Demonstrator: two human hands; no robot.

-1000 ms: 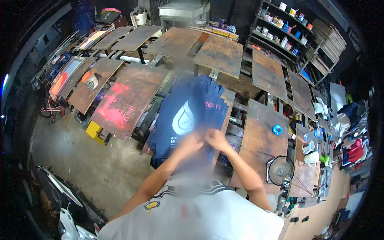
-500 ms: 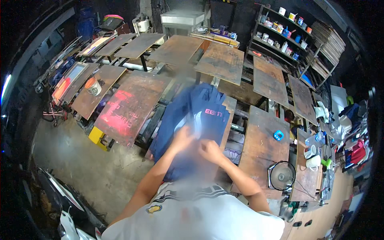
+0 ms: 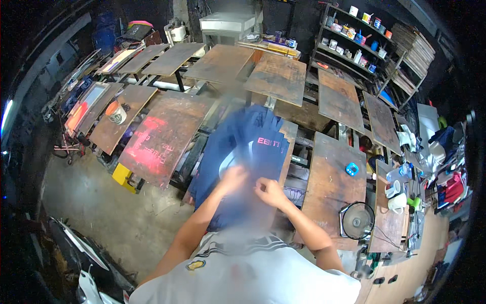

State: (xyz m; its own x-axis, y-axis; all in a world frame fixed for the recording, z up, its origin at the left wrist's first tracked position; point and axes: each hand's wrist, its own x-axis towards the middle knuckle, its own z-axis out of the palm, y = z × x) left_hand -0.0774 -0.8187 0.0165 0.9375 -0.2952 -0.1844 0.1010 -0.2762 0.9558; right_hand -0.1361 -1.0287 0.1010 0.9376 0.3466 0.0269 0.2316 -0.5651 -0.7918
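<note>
Navy blue shirts (image 3: 268, 164) lie in a fanned, overlapping pile on a board in front of me, with small pink print near the upper right of the top one. A pale, curved patch (image 3: 229, 161) shows on the fabric. Over the pile, just below that patch, is my left hand (image 3: 233, 180); a blurred band across the picture smears its fingertips. My right hand (image 3: 270, 192) is a little to the right, above the cloth, its fingers curled and thumb drawn in. Whatever those fingers hold, if anything, is too small to make out.
Flat wooden boards surround the pile; one at left (image 3: 164, 137) bears bright pink stains. A paint bucket (image 3: 116, 112) stands further left. To the right are a small blue timer (image 3: 352, 169) and a round fan (image 3: 357, 221). Shelves of paint pots (image 3: 349, 48) stand behind.
My left hand has shifted slightly right over the pile. My right hand has moved a little to the right, and its fingers look a bit more curled apart from the palm.
</note>
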